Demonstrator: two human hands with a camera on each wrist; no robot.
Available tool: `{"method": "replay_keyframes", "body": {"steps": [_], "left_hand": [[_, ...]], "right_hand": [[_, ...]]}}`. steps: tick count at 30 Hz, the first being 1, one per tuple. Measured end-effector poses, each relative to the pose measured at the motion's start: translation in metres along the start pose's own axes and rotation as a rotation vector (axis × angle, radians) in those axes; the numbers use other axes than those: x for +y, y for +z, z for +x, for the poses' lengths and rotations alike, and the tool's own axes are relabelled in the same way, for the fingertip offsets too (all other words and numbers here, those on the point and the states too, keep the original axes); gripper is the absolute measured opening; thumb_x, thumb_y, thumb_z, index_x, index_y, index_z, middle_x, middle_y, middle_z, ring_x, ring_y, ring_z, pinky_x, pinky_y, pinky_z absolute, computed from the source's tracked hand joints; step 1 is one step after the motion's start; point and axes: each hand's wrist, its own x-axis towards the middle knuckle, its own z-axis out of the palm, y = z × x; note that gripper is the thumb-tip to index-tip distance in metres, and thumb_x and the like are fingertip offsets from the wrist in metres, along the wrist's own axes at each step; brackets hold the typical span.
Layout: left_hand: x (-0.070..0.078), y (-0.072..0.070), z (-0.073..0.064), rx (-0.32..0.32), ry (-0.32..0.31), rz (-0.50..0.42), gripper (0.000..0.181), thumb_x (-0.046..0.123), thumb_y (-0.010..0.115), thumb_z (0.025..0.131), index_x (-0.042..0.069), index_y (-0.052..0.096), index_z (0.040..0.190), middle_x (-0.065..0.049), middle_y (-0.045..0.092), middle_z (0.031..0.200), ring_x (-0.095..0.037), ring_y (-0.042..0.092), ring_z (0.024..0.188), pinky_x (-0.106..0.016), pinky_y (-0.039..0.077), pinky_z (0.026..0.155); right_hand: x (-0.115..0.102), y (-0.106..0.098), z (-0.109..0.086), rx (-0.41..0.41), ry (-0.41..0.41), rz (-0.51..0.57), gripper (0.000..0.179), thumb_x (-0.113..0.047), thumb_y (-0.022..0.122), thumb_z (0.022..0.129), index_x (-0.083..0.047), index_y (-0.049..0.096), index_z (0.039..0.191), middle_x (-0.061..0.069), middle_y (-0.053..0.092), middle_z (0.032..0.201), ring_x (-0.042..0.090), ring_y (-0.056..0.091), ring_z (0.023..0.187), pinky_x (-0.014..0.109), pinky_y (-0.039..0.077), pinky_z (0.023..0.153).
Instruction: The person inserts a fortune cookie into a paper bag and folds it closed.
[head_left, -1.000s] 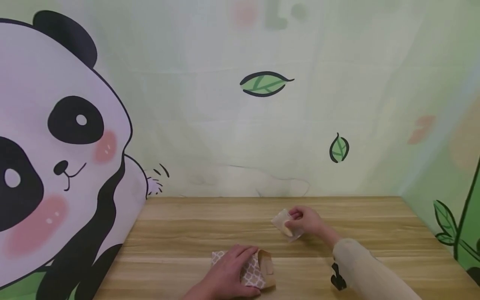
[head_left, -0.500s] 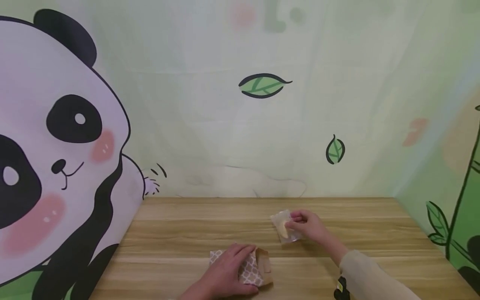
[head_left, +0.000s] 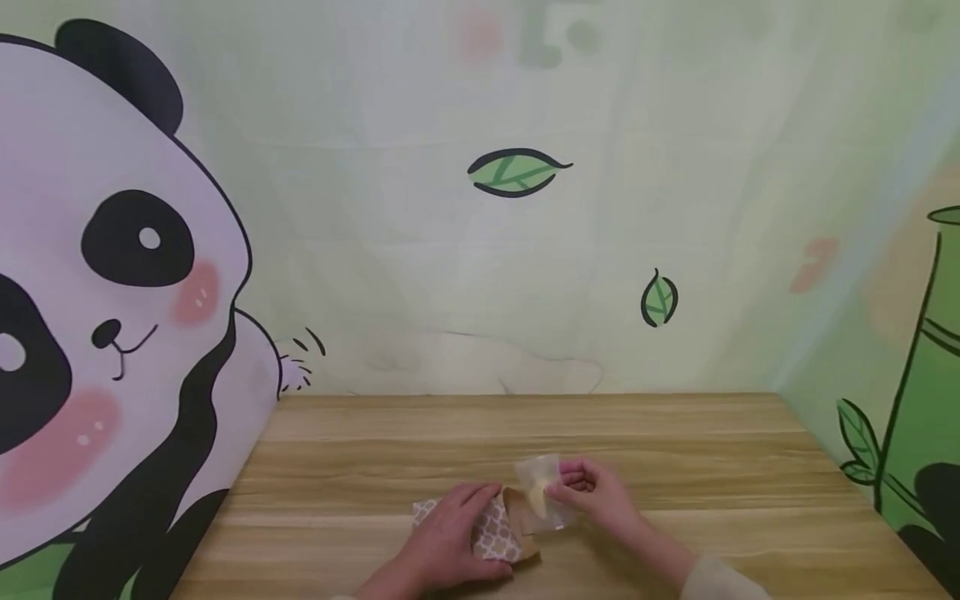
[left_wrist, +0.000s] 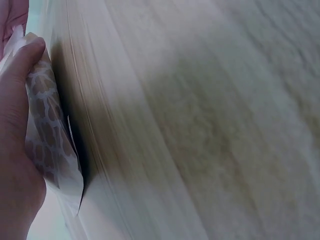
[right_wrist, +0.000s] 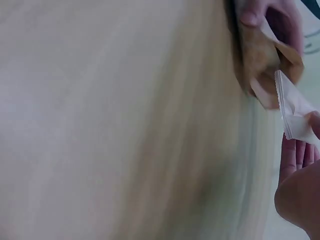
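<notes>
A small brown paper bag [head_left: 498,532] with a white lattice pattern lies on its side in the head view. My left hand [head_left: 448,533] grips it from above, thumb along the near side and fingers along the far side. The bag's mouth gapes to the right; the right wrist view looks toward that brown opening [right_wrist: 265,62]. Just beside the mouth, my right hand [head_left: 596,496] pinches a clear, flat plastic packet [head_left: 534,483] with something pale yellow inside. One crimped end of the packet [right_wrist: 292,102] points at the bag's opening.
Both hands work over a wood-grain table [head_left: 360,454]. Behind it hangs a pale green backdrop [head_left: 390,275] printted with leaves, and a large panda [head_left: 142,333] is drawn at the left.
My right hand has brought the packet left and nearer, from farther back on the table to the bag's mouth. The left hand keeps its grip on the bag.
</notes>
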Motion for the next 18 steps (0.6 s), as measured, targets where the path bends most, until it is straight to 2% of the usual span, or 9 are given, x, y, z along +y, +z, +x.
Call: {"method": "replay_keyframes", "body": {"steps": [8,18], "left_hand": [[0.001,0.001,0.002,0.018,0.001,0.002,0.11,0.068,0.09,0.073,0.018,0.046,0.161,-0.002,0.056,0.15,-0.024,0.056,0.134,-0.051,0.052,0.111],[0.002,0.003,0.003,0.015,0.003,0.022,0.111,0.066,0.091,0.072,0.015,0.047,0.161,-0.004,0.056,0.152,-0.025,0.055,0.135,-0.05,0.051,0.113]], "right_hand": [[0.005,0.018,-0.013,-0.021,0.016,0.055,0.033,-0.005,0.084,0.09,0.01,0.066,0.114,0.008,0.07,0.097,0.016,0.066,0.089,0.021,0.058,0.078],[0.005,0.015,-0.025,-0.07,0.016,0.022,0.039,-0.005,0.085,0.089,0.012,0.063,0.117,0.008,0.071,0.095,0.017,0.067,0.088,0.022,0.059,0.076]]}}
